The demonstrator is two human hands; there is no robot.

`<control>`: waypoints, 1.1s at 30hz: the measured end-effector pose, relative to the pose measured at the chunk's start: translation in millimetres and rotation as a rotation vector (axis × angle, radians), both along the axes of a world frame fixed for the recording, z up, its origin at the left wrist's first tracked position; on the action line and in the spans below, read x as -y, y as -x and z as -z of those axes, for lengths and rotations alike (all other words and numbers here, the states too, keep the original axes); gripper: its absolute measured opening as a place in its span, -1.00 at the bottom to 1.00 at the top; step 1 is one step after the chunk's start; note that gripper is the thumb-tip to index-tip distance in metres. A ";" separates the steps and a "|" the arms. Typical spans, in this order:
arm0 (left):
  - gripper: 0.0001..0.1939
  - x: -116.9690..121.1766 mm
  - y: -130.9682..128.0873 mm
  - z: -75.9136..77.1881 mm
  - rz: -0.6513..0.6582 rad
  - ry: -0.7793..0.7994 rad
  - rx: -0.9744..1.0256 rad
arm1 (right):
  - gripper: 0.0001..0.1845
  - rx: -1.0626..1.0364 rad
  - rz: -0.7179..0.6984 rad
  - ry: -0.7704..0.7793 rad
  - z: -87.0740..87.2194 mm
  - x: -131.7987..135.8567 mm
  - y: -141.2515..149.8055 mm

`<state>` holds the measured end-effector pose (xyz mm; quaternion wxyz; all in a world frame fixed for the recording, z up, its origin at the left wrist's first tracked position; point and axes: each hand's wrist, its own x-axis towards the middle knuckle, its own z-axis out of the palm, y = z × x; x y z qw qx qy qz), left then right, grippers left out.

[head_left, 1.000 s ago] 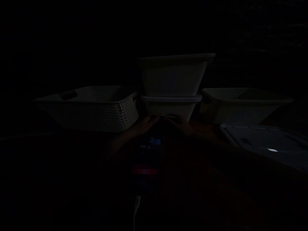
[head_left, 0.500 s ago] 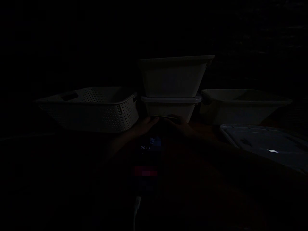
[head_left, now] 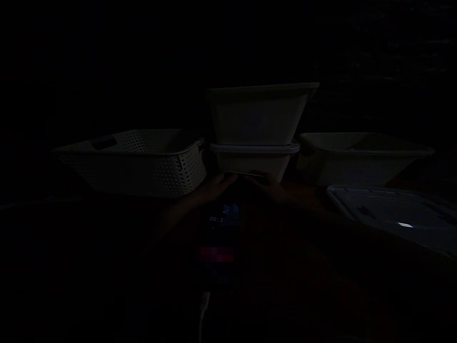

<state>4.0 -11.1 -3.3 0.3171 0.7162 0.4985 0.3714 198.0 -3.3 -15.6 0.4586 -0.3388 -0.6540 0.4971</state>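
Observation:
The scene is very dark. In the middle, my left hand (head_left: 216, 185) and my right hand (head_left: 270, 186) sit either side of a flat, dark thing with a thin yellowish edge (head_left: 246, 173). Both hands look closed on its sides, thumbs on the near face; its kind is too dark to make out. Behind it stands a pale lidded bin (head_left: 257, 160). Nearer to me lies a phone (head_left: 218, 233) with a lit screen showing digits that begin "00:3". A white cable (head_left: 203, 307) runs from its lower end.
A second pale bin (head_left: 257, 114) stands stacked on the lidded one. To the left is a perforated basket (head_left: 139, 174); to the right, an open pale bin (head_left: 360, 164). A translucent lid (head_left: 400, 209) lies in front of that bin on the reddish-brown surface (head_left: 303, 189).
My hands and the flat thing stay almost in place. The whole view has shifted down very slightly, and the picture on the phone's screen has changed a little.

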 end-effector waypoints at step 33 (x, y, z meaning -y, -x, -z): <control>-0.38 -12.2 4.8 7.3 0.072 -0.015 0.038 | -0.57 0.008 0.022 0.031 4.7 -6.2 1.4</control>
